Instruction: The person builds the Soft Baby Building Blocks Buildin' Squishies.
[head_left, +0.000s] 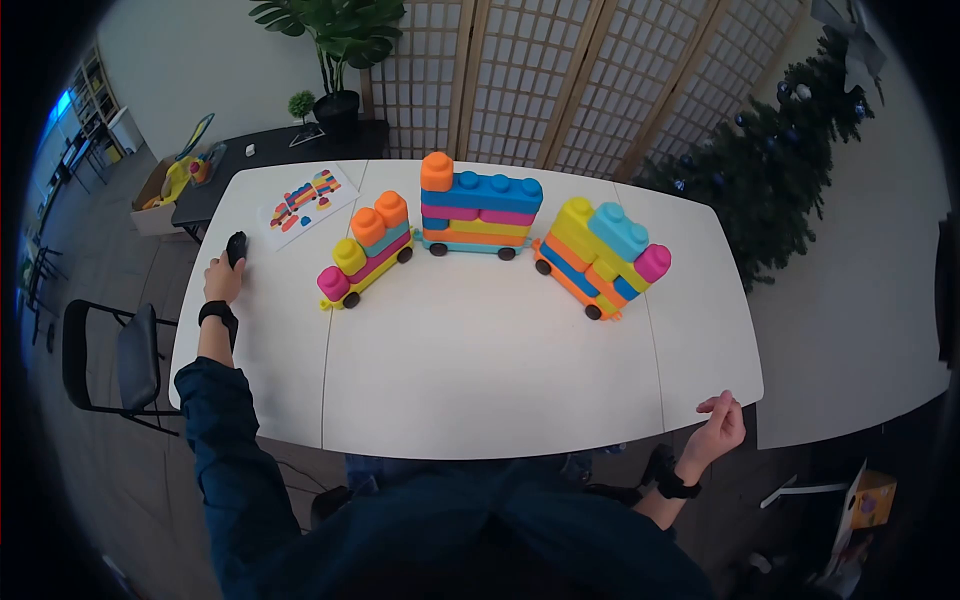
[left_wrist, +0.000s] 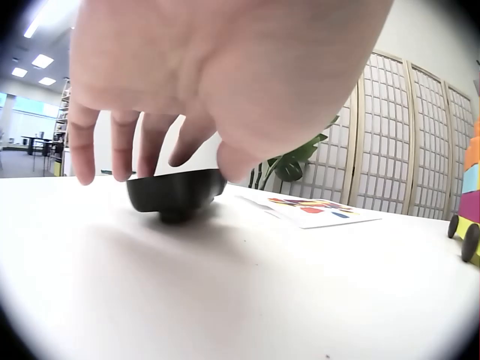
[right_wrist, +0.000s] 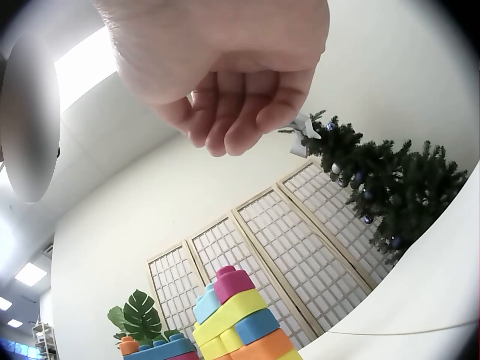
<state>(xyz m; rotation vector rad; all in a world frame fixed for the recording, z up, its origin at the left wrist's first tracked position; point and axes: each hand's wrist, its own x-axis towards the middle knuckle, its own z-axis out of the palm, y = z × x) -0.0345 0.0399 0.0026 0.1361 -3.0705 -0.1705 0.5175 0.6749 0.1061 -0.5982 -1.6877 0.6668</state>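
Observation:
My left hand [head_left: 222,278] is at the left end of the white table, its thumb and fingers around a small black rounded object [left_wrist: 172,191]. This object has a short foot underneath, and its kind is unclear. Beside the table's front right corner, my right hand [head_left: 718,428] hangs with loosely curled fingers [right_wrist: 240,127] and holds nothing. A toy train of building blocks curves across the table: a small left wagon [head_left: 372,262], a tall blue-topped middle wagon [head_left: 478,215] and a yellow and orange right wagon [head_left: 598,258].
A printed picture sheet [head_left: 308,200] of a block train lies at the table's back left. Behind the table [head_left: 480,370] stand a dark bench [head_left: 260,160], a potted plant [head_left: 338,108] and a folding screen [head_left: 520,80]. A Christmas tree [head_left: 750,170] is at right, a black chair [head_left: 135,355] at left.

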